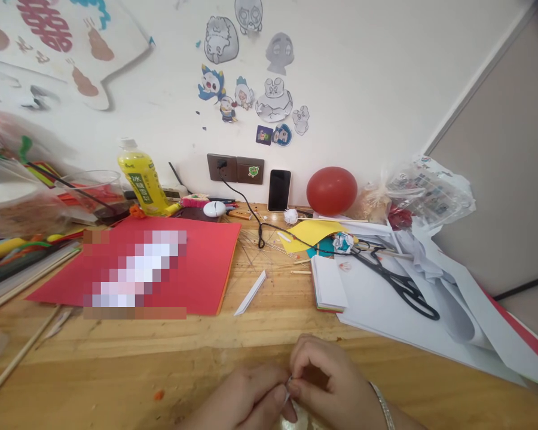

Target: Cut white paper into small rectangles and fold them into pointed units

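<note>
Between your two hands at the bottom centre of the frame sits a small white piece [287,395], mostly covered by your fingers, so its full shape and material are hard to make out. Your left hand [255,391] pinches it narrowly between thumb and curled fingers, its wrist cut off by the lower edge; your right hand [327,379] grips it at thumb and fingertip, the other fingers bent above, with a bracelet [382,406] on the wrist. A pale patch under them runs out of the frame, and you cannot tell what it is. At left centre, blurred blocks hide the middle of a red sheet [204,263]. Counting what lies beyond your hands, you have one white strip [251,292] at the centre, one stack of slips [330,282] right of centre and one pair of black scissors [403,283] farther right, its blades partly hard to trace. Along the wall stand one yellow bottle [141,179] at upper left, one phone [279,190] near the centre and one red balloon [332,190] right of it. Ten cutouts [274,101] cling above, the topmost cropped by the upper edge.
</note>
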`<state>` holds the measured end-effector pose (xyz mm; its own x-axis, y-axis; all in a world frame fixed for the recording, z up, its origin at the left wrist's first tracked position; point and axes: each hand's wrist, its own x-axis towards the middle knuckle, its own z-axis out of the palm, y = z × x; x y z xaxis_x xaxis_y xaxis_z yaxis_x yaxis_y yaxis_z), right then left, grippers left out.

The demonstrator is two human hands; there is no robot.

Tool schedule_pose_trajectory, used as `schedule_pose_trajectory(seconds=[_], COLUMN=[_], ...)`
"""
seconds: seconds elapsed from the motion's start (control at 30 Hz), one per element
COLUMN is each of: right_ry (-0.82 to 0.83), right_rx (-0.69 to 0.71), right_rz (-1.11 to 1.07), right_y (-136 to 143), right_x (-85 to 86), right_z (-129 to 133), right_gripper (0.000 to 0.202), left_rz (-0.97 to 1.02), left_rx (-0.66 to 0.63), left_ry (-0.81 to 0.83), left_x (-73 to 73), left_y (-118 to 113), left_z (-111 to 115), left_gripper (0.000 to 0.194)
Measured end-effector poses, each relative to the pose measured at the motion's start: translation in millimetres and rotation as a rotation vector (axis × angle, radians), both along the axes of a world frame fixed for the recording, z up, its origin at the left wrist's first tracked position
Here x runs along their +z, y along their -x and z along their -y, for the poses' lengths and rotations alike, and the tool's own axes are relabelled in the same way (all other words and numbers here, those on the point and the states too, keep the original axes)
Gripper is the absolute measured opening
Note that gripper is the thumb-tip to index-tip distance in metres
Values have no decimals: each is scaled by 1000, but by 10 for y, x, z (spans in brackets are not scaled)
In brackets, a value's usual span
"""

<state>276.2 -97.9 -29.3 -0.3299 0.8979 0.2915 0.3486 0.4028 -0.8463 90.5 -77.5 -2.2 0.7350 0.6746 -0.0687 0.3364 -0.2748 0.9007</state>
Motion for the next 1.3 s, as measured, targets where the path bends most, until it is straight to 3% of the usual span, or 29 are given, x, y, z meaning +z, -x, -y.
schedule_pose_trajectory(seconds=[0.27,0.5,0.73,0.97,1.3], right_ry=[196,32,147,-20,-66], right_rx=[-37,-20,-60,-20,44], right_rz=[-51,-20,-89,129,130], right_y=[-36,-39,-33,-41,-10], right_x=[26,54,5,-1,-8], right_z=[-8,20,-6,-29,-32], right_gripper=[39,32,35,48,51], left_rz=[-21,-4,-25,-11,-86], left_rx=[10,12,66,69,-12], left_ry=[-3,-18,-21,-59,-124], left_x=[-85,-136,-184,-117,-129], left_y=[-49,-52,-58,-55,-32], left_z=[-4,-15,6,23,12], left_gripper=[31,30,30,26,27])
